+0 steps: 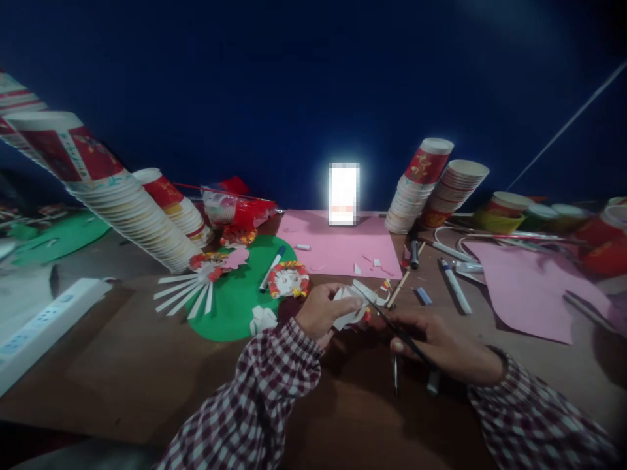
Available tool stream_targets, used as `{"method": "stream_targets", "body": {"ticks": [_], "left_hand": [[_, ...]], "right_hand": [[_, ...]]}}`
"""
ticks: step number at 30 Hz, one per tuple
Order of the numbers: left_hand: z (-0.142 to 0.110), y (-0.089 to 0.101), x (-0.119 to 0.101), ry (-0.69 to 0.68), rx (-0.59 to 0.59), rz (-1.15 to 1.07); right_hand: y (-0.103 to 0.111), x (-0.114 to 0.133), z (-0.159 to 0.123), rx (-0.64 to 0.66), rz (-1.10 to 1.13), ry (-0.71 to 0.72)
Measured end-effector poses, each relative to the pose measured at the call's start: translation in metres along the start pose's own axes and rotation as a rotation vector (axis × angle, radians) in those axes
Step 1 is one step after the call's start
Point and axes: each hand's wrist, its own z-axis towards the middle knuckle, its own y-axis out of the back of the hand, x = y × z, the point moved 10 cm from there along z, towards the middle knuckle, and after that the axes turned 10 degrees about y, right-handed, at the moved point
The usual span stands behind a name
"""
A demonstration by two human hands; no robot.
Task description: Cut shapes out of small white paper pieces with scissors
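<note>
My left hand (321, 312) is closed around a cut piece of white paper cup (347, 312), thumb pressed on top of it. A bit of red and yellow print shows at the cup piece's edge. In my right hand (448, 344) is a slim dark pair of scissors (399, 331), its tip reaching to the white cup piece. Part of the scissors is hidden by my fingers. Left of my left hand, a round cut cup flower (289, 281) with red and yellow edging lies on the green paper (220, 320).
Tall stacks of paper cups lean at left (132, 209) and at right (416, 183). Pink sheets (337, 251) lie at the back and right, with white scraps. Markers (455, 287) lie at right. A white power strip (46, 326) is at far left; a bright phone-shaped screen (343, 194) stands behind.
</note>
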Motion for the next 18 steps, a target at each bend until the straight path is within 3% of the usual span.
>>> {"method": "stream_targets", "body": {"ticks": [18], "left_hand": [[0.0005, 0.0028, 0.0032, 0.053, -0.019, 0.058]], "right_hand": [[0.0003, -0.0038, -0.0011, 0.014, -0.085, -0.019]]}}
